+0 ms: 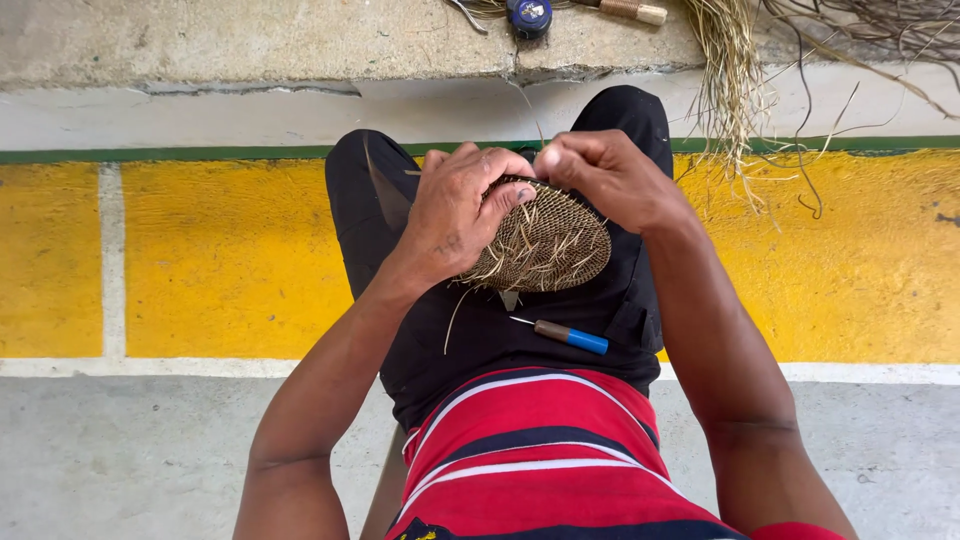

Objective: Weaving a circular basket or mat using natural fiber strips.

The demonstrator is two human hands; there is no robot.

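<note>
Sitting with knees up, the person wears a red striped shirt [535, 455] nearest the camera and black shorts [500, 330], on which a small awl with a brown and blue handle [570, 335] lies loose across the lap. Just beyond it, a round woven fibre disc [550, 245] with stray straw ends sticking out is held above the knees. The left hand [460, 210] clasps the disc's near-left edge, fingers [505, 190] curled closed over its rim. The right hand [610, 175] is bunched shut at the disc's top edge, pinching what seems a thin strand. Farther off lies a yellow painted floor band [220, 260], then a concrete ledge [250, 40] bearing a loose bundle of dry fibres [730, 70] and a small blue round object [528, 15].
</note>
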